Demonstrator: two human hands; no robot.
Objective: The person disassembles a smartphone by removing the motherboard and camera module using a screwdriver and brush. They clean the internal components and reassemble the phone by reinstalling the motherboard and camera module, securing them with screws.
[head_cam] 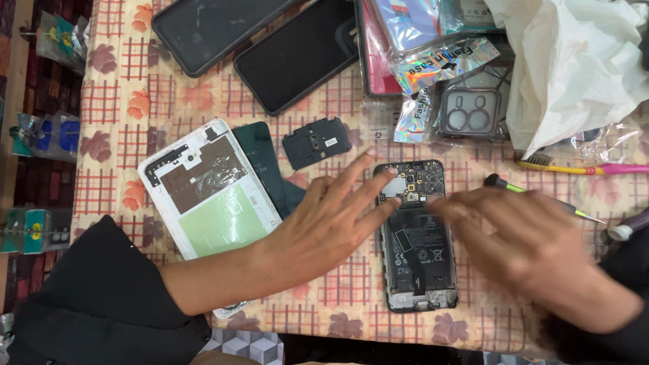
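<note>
While both palms face down, left hand (324, 223) and right hand (534, 247) touch the opened phone (416, 250), fingers spread.

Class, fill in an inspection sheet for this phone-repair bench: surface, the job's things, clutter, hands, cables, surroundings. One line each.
Surface: table under a checked cloth with a leaf print.
Job's things: opened phone lying flat, back cover off, battery and circuit board exposed; small black cover plate beside it.
Clutter: white phone frame, two dark phones, a screwdriver, a toothbrush, packaged cases, a white bag.
Hands: left hand has its fingertips on the opened phone's top edge; right hand is blurred, fingers at the board.
Cables: nothing seen.
Surroundings: hanging packets left of the table.
</note>
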